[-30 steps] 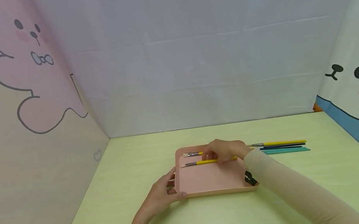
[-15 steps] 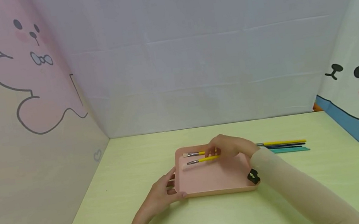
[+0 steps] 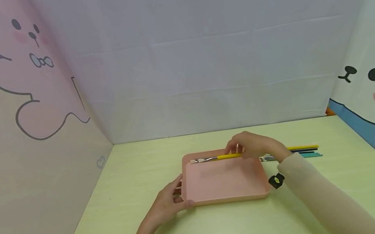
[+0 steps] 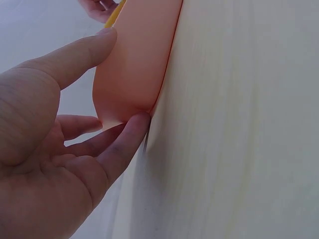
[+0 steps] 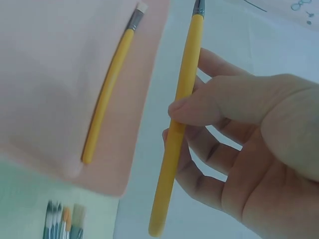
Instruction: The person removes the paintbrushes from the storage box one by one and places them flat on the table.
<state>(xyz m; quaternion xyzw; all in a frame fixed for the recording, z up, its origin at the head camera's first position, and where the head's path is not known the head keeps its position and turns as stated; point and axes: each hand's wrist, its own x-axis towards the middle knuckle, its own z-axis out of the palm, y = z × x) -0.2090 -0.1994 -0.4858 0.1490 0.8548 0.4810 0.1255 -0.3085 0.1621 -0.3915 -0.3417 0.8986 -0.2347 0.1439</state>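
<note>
A shallow pink tray (image 3: 225, 182) lies on the table. At its near left corner my left hand (image 3: 166, 203) grips the wall, thumb on one side and fingers on the other, as the left wrist view also shows at the tray's edge (image 4: 134, 59). Over the far right part of the tray is my right hand (image 3: 252, 145). It pinches a yellow-handled paintbrush (image 5: 188, 59) between thumb and fingers, bristles pointing left in the head view. A second yellow paintbrush (image 5: 107, 97) lies inside the tray along its far side; the two overlap in the head view.
To the right of the tray, several more brushes (image 3: 305, 151) with yellow, dark and teal handles lie side by side, partly behind the right wrist; their bristle ends (image 5: 62, 219) show in the right wrist view. A pale cloth wall (image 3: 208, 109) stands behind the table.
My right hand has raised the paintbrush from the tray's middle and carried it back and to the right, beside the other brush. The left hand stays at the corner.
</note>
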